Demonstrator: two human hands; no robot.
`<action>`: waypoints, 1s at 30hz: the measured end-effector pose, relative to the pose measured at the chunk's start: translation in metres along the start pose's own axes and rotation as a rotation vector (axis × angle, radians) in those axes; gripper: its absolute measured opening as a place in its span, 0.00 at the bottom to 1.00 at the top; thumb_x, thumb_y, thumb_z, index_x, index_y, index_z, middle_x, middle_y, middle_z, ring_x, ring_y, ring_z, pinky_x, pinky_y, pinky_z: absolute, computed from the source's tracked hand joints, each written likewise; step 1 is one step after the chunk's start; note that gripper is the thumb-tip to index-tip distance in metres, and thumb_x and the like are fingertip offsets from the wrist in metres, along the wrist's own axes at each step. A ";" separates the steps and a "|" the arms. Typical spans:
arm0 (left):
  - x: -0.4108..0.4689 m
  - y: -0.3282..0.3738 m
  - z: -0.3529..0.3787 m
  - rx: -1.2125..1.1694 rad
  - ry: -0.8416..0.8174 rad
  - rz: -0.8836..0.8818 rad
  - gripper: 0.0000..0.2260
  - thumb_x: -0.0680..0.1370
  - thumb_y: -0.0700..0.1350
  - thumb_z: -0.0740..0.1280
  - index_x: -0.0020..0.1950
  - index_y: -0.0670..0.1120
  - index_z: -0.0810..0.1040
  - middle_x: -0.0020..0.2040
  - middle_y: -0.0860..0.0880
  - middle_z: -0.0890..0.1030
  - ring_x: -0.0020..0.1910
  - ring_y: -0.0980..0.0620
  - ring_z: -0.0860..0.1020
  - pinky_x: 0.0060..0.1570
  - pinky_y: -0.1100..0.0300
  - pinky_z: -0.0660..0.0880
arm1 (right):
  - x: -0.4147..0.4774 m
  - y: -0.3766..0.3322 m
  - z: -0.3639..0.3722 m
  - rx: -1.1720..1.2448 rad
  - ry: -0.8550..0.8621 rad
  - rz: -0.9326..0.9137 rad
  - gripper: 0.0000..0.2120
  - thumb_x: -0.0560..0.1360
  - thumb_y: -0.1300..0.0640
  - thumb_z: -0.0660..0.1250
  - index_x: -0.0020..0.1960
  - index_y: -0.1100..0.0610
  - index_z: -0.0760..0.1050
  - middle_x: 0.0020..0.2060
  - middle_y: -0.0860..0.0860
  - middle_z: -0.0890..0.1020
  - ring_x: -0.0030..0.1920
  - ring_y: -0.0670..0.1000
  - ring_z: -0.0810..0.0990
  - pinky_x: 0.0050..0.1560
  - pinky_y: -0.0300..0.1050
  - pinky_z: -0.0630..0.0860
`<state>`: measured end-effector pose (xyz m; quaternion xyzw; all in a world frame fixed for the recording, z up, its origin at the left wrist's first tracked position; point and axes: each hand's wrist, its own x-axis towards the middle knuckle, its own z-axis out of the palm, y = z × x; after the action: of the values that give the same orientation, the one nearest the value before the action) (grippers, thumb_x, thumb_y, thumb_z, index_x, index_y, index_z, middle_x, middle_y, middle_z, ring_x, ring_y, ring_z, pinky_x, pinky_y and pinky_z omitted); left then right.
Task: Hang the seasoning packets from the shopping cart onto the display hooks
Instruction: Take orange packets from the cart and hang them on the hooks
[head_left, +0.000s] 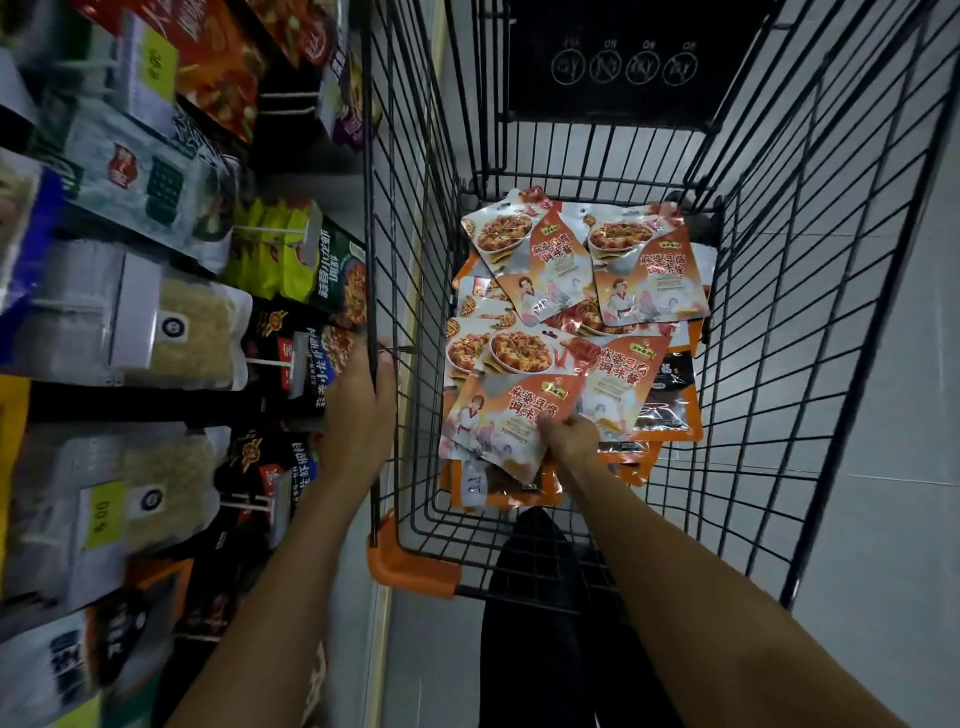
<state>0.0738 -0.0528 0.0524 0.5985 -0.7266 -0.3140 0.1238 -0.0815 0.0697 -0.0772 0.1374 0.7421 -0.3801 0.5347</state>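
**Right hand on a packet, left hand on the cart rim**

From my feed, the right hand (569, 441) is down inside the shopping cart (779, 332). Its fingers are curled onto the near edge of an orange mapo tofu seasoning packet (511, 413) and pinch it. That packet lies face up on the heap, with its printed dish pointing away from the hand.

Just beyond the fingers and to either side is the pile of matching packets (644, 265), overlapping at odd angles across the cart floor. Under the hand and to its right, darker orange-edged pouches (670, 415) show from beneath the pile.

To the left of that hand, the left hand (358, 405) is wrapped round the top wire of the cart's left wall, thumb on the inner side. Below its wrist, the cart's near corner wears an orange plastic bumper (410, 564).

Left of the left hand is the shelf front. White display hooks (267, 361) stick out between hanging black sauce packs (275, 332) and clear noodle bags (195, 338), and a yellow price tag (106, 514) sits lower down. This side is blurred, so I can't read the labels.

Far ahead of both hands, a black flap with four round icons (623, 65) closes the cart's end. Pale floor tiles (893, 493) show to the right.
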 end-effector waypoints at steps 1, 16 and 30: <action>0.000 -0.001 0.000 0.001 -0.004 -0.006 0.15 0.83 0.45 0.55 0.66 0.39 0.71 0.38 0.52 0.74 0.35 0.56 0.72 0.34 0.65 0.66 | -0.003 -0.002 0.001 0.017 -0.007 -0.024 0.08 0.79 0.61 0.63 0.55 0.66 0.74 0.56 0.66 0.79 0.56 0.66 0.80 0.57 0.61 0.78; -0.001 0.007 -0.013 -0.012 -0.084 -0.022 0.14 0.83 0.45 0.56 0.63 0.39 0.73 0.40 0.44 0.78 0.36 0.51 0.74 0.35 0.67 0.71 | -0.023 -0.038 -0.069 0.125 0.157 -0.193 0.07 0.79 0.67 0.59 0.52 0.62 0.75 0.49 0.60 0.81 0.52 0.63 0.81 0.51 0.59 0.80; 0.007 0.111 0.009 -0.650 -0.576 -0.326 0.25 0.67 0.59 0.73 0.56 0.43 0.79 0.49 0.41 0.84 0.47 0.45 0.80 0.55 0.45 0.76 | -0.119 -0.122 -0.091 0.326 -0.565 -0.238 0.11 0.78 0.65 0.60 0.59 0.62 0.73 0.52 0.59 0.81 0.54 0.60 0.81 0.53 0.55 0.81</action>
<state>-0.0207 -0.0466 0.1110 0.5235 -0.4915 -0.6944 0.0469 -0.1729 0.0764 0.0935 0.0229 0.5054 -0.5762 0.6419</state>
